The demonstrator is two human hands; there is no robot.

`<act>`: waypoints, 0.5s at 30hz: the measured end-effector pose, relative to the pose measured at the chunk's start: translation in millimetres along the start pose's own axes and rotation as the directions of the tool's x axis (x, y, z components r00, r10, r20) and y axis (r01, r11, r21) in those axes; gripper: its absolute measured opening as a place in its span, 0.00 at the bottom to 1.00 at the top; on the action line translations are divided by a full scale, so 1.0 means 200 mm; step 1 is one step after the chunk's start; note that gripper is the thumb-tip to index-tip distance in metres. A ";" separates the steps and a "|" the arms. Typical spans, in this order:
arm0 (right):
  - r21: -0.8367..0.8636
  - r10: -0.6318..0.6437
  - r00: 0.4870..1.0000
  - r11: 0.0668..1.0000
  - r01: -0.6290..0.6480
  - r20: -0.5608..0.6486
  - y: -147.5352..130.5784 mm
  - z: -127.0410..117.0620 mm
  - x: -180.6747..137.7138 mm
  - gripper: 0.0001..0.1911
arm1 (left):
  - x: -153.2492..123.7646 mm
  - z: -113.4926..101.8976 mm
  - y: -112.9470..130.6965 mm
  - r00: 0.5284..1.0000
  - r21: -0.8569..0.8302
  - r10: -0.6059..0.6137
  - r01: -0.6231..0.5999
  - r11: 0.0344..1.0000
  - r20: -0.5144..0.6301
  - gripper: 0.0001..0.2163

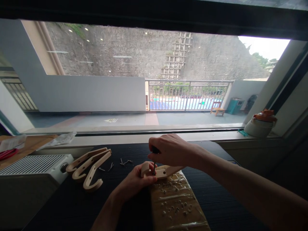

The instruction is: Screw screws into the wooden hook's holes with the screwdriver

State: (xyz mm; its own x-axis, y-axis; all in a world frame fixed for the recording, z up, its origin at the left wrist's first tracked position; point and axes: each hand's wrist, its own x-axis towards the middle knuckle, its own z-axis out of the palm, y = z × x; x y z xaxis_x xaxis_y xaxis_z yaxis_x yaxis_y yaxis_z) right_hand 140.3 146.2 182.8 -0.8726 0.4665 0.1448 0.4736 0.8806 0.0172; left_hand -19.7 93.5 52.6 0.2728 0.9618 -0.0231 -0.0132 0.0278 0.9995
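Observation:
My right hand (169, 148) is closed around the dark handle of a screwdriver (154, 165), held upright with its shaft pointing down. Its tip meets the pale wooden hook (161, 173) near the curved end, where fingers partly hide it. Pinching that curved end from the left is my left hand (133, 181). The hook lies across the far end of a tape-wrapped cardboard block (176, 221), whose top is dotted with small holes. To the left, more wooden hooks (92, 178) lie side by side on the black table (130, 211). Several loose screws (124, 162) are scattered between them and my hands.
A white radiator (36, 165) stands at the left, with a red-handled tool (8, 154) and a clear plastic bag (57, 140) behind it. Along the back runs the window sill (125, 139). A pale jug with an orange top (261, 123) sits at its right end.

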 end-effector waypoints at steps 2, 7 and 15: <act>0.014 -0.063 0.998 0.998 0.063 0.003 0.01 -0.01 -0.01 0.11 | 0.00 0.01 0.01 1.000 -0.003 -0.001 0.001 1.000 -0.012 0.10; 0.009 -0.082 0.997 0.997 0.082 -0.009 -0.01 -0.01 -0.01 0.10 | 0.00 0.01 0.02 1.000 0.007 0.008 -0.008 1.000 -0.013 0.10; -0.049 0.004 1.000 0.999 -0.004 -0.001 -0.03 -0.01 0.01 0.11 | 0.00 -0.01 -0.02 1.000 -0.009 -0.007 0.006 1.000 -0.028 0.10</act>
State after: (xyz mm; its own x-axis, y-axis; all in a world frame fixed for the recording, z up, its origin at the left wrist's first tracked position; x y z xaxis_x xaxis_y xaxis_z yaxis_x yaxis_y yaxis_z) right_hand 137.3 142.0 185.3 -0.8705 0.4702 0.1456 0.4827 0.8734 0.0652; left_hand -21.4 94.0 48.2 0.2454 0.9689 -0.0303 -0.0204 0.0364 0.9991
